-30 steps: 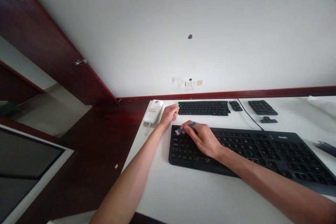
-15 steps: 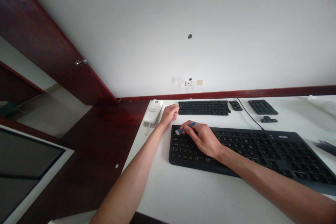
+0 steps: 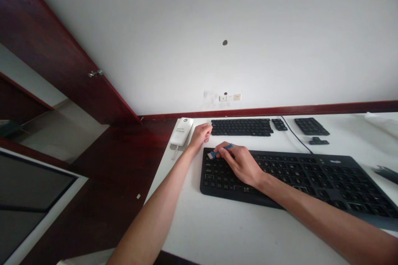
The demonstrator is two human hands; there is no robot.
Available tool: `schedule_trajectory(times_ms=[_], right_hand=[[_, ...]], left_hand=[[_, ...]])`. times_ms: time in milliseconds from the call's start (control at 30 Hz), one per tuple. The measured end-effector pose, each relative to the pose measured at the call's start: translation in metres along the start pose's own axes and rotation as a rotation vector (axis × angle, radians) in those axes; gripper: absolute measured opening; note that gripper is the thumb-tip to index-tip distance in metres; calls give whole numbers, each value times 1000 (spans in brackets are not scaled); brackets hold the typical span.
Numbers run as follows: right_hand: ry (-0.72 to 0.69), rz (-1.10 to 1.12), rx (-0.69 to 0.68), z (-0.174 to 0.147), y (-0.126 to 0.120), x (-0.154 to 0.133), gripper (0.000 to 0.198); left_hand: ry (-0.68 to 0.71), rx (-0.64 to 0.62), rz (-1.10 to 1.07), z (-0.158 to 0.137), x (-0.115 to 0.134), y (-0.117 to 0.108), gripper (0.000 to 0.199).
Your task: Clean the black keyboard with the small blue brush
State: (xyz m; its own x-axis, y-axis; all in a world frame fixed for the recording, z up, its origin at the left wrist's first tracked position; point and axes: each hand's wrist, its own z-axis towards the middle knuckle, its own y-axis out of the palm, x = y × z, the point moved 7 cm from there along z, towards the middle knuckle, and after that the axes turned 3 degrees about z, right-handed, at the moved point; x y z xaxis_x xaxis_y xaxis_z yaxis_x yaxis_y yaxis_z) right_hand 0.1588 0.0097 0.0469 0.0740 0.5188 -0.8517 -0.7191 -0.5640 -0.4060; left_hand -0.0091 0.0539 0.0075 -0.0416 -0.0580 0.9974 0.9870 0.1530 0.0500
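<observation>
A black keyboard base (image 3: 338, 178) with its keycaps off lies across the white table. Over its left end is my right hand (image 3: 239, 161), closed around a small blue brush (image 3: 212, 155) whose pale bristles point down at the upper left key wells. My left hand (image 3: 201, 134) rests on the table as a loose fist, beside the left end of a block of removed keycaps (image 3: 241, 127). Nothing shows between its fingers. Further right lie a small keycap group (image 3: 279, 124), the number pad keycaps (image 3: 311, 126) and the arrow keycaps (image 3: 319, 141).
A white power bank (image 3: 180, 132) with a short cable lies at the table's left edge. The keyboard's cord (image 3: 295, 136) runs to the back. Something black (image 3: 385, 172) and a whitish sheet (image 3: 384, 124) are at the right. Behind the white table (image 3: 217, 227) is a wall with sockets (image 3: 230, 97).
Almost nothing differs. The brush in my right hand has shifted very slightly at the keyboard's upper left corner; my left hand stays where it was.
</observation>
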Motion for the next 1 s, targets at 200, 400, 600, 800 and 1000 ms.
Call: schedule_trajectory(times_ms=[200,400,600,800,1000], right_hand=[[-12,-38,-14,0,1,-1,37],[-71,-64,-41,-1,4,-3,37],[-65,-95,-68,1,5,-3,35],[-63,-85,-45,1,3,-4,36],[-70,-72,-30,1,2,-2,30]], left_hand=[[6,-1,-3,0,1,1,36],[-21,17,-9,1,-2,0,37],[-18,13,0,1,-2,-1,38],[-12,7,3,2,-3,-1,35],[0,-3,2,1,-1,0,34]])
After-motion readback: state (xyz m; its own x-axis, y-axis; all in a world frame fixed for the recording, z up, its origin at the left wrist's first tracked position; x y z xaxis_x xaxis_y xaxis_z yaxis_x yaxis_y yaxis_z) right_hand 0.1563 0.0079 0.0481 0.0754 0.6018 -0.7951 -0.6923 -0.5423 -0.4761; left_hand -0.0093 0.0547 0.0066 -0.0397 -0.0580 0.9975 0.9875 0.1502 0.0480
